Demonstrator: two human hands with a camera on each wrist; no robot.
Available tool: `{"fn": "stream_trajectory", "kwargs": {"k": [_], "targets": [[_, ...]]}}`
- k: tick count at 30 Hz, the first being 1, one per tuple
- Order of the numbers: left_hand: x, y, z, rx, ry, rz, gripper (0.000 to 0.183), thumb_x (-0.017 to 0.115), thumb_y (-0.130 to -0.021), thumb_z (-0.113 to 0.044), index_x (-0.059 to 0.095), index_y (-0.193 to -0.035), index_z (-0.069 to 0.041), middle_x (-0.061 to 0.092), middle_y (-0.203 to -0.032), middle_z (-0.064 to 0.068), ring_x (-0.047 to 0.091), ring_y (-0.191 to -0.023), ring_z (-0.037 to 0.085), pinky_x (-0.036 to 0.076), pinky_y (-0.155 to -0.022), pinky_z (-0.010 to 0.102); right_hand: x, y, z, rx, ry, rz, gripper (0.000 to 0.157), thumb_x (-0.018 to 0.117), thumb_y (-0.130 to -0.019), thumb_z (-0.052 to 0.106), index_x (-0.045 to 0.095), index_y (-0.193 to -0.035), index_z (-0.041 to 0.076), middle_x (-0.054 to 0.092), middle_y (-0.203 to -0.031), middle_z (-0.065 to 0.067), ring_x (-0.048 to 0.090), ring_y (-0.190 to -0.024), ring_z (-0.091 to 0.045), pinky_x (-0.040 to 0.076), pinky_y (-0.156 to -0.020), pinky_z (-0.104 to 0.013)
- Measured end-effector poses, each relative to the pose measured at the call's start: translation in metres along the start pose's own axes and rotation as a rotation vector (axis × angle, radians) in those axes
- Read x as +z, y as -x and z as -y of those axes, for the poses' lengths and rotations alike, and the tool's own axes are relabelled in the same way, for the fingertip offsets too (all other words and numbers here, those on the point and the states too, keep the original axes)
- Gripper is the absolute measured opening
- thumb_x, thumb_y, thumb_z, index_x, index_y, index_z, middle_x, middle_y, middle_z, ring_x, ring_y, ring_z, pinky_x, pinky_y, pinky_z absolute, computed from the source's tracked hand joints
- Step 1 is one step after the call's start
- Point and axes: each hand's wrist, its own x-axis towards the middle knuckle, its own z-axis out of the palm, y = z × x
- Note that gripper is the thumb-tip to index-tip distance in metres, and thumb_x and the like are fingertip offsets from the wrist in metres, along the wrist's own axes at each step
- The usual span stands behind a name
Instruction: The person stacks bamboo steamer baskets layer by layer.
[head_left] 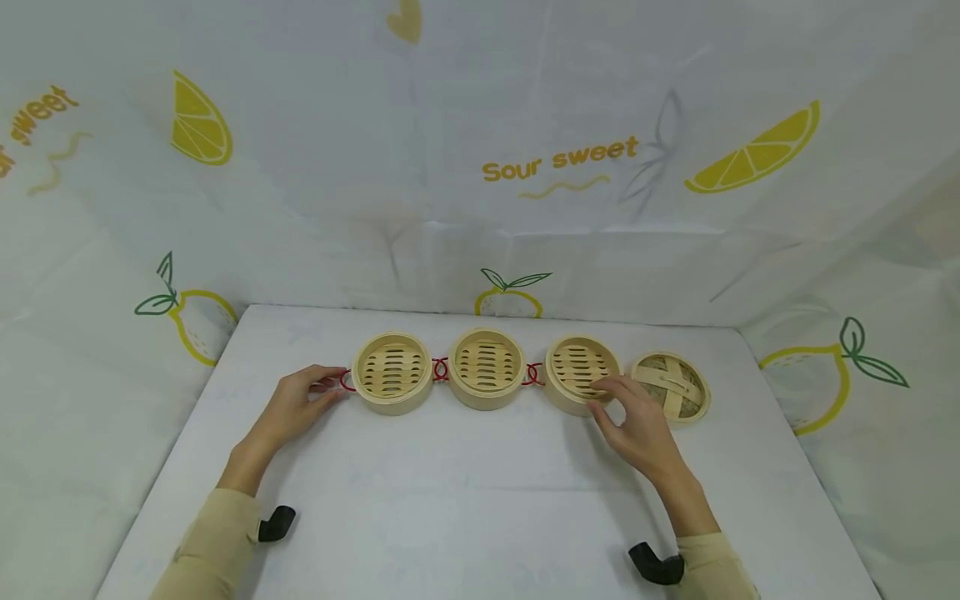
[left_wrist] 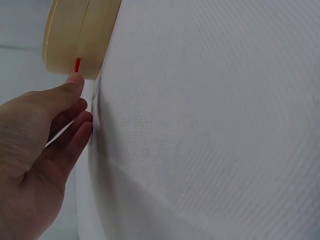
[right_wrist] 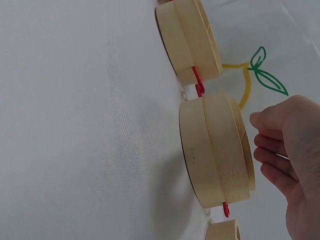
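Three round bamboo steamer baskets stand in a row on the table. My left hand (head_left: 300, 402) is beside the left basket (head_left: 392, 406), its thumb and fingers pinching the red cord handle (left_wrist: 77, 64) on that basket's outer side. To the right are the middle basket (head_left: 486, 400) and the right basket (head_left: 564, 403), with slatted bottoms showing. Over the near right rim of the right basket, my right hand (head_left: 637, 425) hovers with fingers loosely bent and nothing between them. A woven bamboo lid (head_left: 678, 392) lies just beyond that hand, partly covered by it.
Red cord loops (head_left: 441, 369) sit between neighbouring baskets. The white tabletop (head_left: 465, 500) stretches in front of the row. Behind it hangs a pale sheet (head_left: 337, 208) printed with lemons.
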Motion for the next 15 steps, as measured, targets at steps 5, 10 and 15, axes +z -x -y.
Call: {"fn": "stream_trajectory", "kwargs": {"k": [5,10,15], "targets": [[0.002,0.000,0.000,-0.015,-0.003,0.001,0.040,0.074,-0.084,-0.009,0.063,-0.123,-0.005,0.070,-0.113,0.013,0.071,-0.097,0.026,0.061,-0.082,0.035,0.005,0.000,-0.003,0.018,-0.027,0.003,0.023,0.078,-0.081,0.015,0.070,-0.102,0.009,0.070,-0.103,-0.003,0.064,-0.099,-0.021,0.050,-0.085,-0.036],[0.003,-0.001,-0.001,-0.020,0.005,-0.010,0.039,0.075,-0.084,-0.011,0.064,-0.121,-0.005,0.071,-0.108,0.010,0.070,-0.097,0.024,0.061,-0.083,0.035,0.009,0.000,-0.007,0.036,-0.079,-0.010,0.020,0.079,-0.080,0.014,0.071,-0.097,0.011,0.071,-0.098,-0.001,0.065,-0.092,-0.017,0.050,-0.080,-0.031],[0.003,-0.003,-0.002,-0.021,0.000,-0.017,0.040,0.076,-0.083,-0.013,0.065,-0.120,-0.006,0.071,-0.110,0.011,0.071,-0.095,0.026,0.061,-0.081,0.036,0.013,0.000,-0.010,0.036,-0.108,-0.031,0.018,0.080,-0.078,0.013,0.072,-0.094,0.012,0.072,-0.094,-0.001,0.064,-0.088,-0.016,0.049,-0.080,-0.026]]}}
